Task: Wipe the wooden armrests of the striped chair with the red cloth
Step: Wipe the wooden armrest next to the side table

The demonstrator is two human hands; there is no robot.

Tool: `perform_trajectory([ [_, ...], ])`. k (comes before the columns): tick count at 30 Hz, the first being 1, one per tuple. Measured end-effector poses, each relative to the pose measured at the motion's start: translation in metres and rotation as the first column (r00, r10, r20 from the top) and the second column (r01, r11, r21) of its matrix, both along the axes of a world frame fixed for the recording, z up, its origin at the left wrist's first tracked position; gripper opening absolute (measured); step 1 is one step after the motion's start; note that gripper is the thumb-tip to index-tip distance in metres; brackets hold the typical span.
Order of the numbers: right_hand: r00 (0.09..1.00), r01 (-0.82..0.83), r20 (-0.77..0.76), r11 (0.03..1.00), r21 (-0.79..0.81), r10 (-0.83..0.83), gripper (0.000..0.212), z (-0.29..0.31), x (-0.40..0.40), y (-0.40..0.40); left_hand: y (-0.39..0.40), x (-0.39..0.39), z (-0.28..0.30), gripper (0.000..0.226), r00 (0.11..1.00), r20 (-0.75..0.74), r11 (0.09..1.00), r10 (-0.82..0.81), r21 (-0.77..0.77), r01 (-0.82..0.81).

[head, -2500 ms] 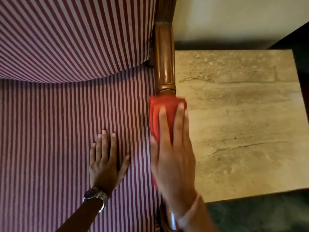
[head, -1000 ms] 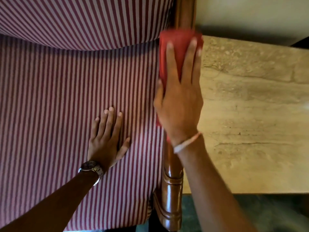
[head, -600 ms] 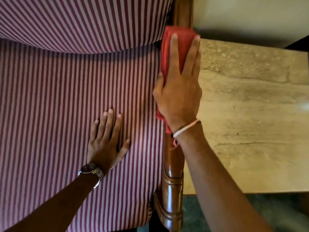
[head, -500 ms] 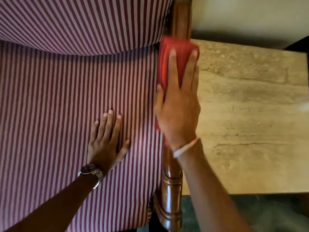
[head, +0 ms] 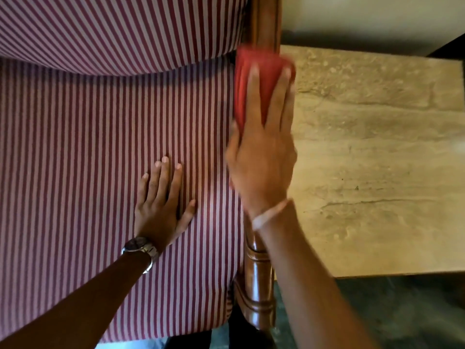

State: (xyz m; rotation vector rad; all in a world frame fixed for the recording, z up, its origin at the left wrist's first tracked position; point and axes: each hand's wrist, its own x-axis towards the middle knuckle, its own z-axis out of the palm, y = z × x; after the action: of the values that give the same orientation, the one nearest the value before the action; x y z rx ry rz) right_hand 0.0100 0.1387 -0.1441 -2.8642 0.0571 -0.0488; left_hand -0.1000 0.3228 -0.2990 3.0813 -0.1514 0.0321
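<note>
The striped chair (head: 100, 127) fills the left of the head view, with red and white stripes on seat and backrest. Its polished wooden right armrest (head: 259, 280) runs from bottom centre up to the top edge. My right hand (head: 261, 159) lies along the armrest and presses the red cloth (head: 261, 69) onto it near the backrest, fingers stretched over the cloth, blurred by motion. Most of the cloth and the middle of the armrest are hidden under that hand. My left hand (head: 161, 205) rests flat on the seat cushion, fingers apart, with a wristwatch on its wrist.
A beige stone-topped side table (head: 372, 159) stands right beside the armrest. A pale wall (head: 364, 16) is behind it, and dark flooring (head: 377, 316) shows in front. The left armrest is out of view.
My right hand has slid the red cloth back and forth along the armrest and now has come a little toward me from its farthest reach. The left hand has stayed flat on the seat.
</note>
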Motion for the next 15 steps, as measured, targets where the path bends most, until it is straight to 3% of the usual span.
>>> perform_trajectory([
  [3,0.998,-0.014,-0.066,0.999,0.043,0.017,0.069,0.010,-0.116,-0.006,0.000,-0.001,-0.001,0.080,1.000,0.025,1.000,-0.010,-0.010,0.010],
  [5,0.995,-0.024,-0.098,0.998,0.051,0.029,0.075,0.005,-0.135,-0.009,0.001,-0.001,-0.002,0.081,1.000,0.025,1.000,-0.011,-0.022,0.012],
  [11,0.999,0.033,-0.015,0.999,0.016,-0.032,0.076,0.001,0.050,0.001,-0.003,0.001,0.004,0.080,1.000,0.006,1.000,-0.005,-0.014,0.005],
  [13,1.000,0.022,0.008,1.000,0.010,-0.022,0.076,0.000,0.058,0.000,-0.004,0.001,0.003,0.079,1.000,0.002,1.000,-0.002,-0.024,0.002],
  [15,1.000,0.015,-0.020,0.999,0.030,-0.014,0.077,0.000,0.012,-0.004,-0.004,0.000,0.001,0.078,1.000,0.009,0.999,0.003,-0.053,-0.002],
])
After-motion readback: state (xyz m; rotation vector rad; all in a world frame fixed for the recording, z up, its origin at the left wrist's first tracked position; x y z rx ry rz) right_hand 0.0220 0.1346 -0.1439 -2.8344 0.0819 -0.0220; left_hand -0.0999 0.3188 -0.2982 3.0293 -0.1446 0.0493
